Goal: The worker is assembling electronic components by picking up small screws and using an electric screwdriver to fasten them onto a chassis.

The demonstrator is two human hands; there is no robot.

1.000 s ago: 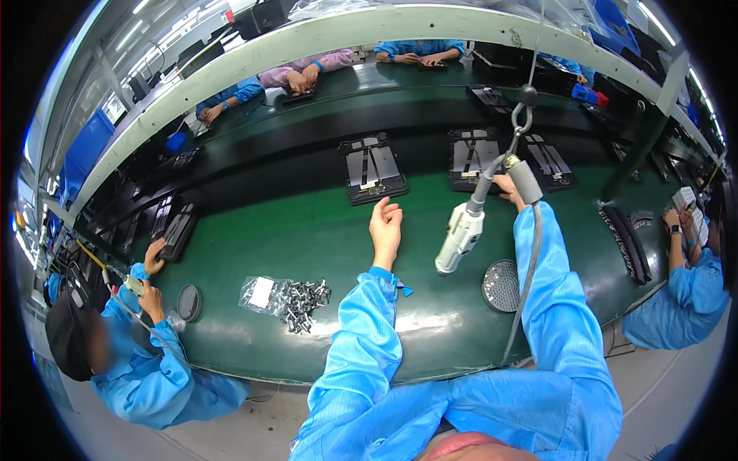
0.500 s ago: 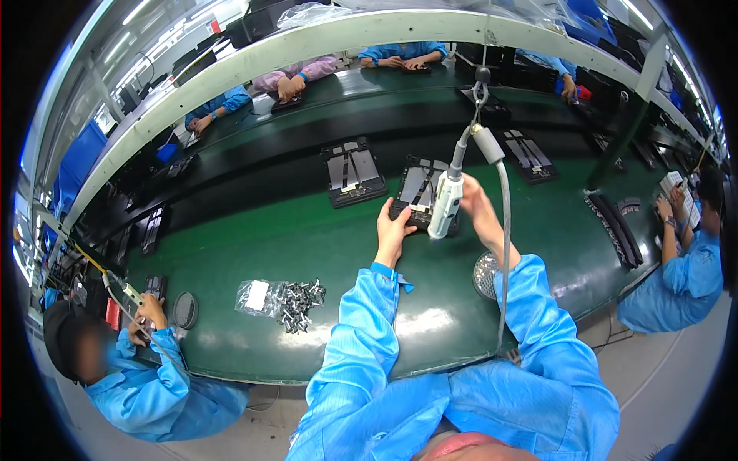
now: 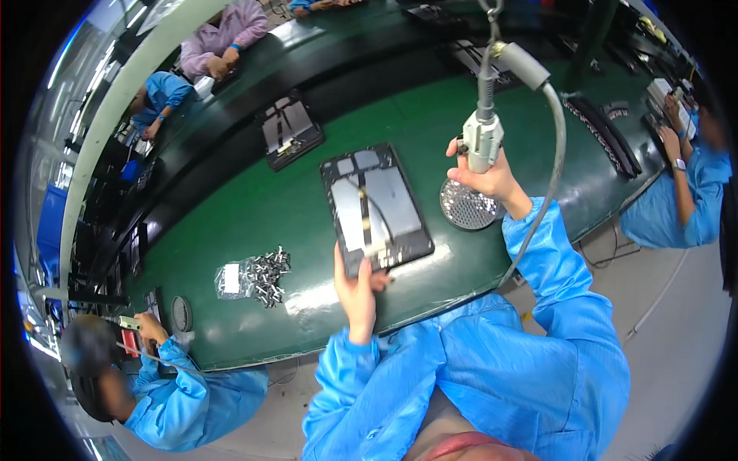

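My left hand [image 3: 356, 300] grips the lower end of an opened black tablet [image 3: 403, 211], thumb on top and fingers underneath. Grey battery cells, a dark ribbon cable and a pale strip lie bare inside it, and the tablet tilts above the green bench. To its right, my right hand [image 3: 492, 178] is wrapped round a white electric screwdriver [image 3: 483, 140], whose cable hangs from above. A round dish [image 3: 461, 219] with small shiny studs or screws in it sits just under that hand. The screwdriver's tip is hidden.
On the green bench [image 3: 207, 219] lie a pile of small black and silver parts [image 3: 270, 275] and a clear bag [image 3: 231, 278]. Another opened tablet [image 3: 288, 134] lies farther back. Curved black strips [image 3: 603, 138] rest at right. Co-workers sit on both sides and opposite.
My left hand has brought the tablet nearer and lifted it. My right hand has moved the screwdriver off the tablet, over beside the dish. The view has turned and shifted.
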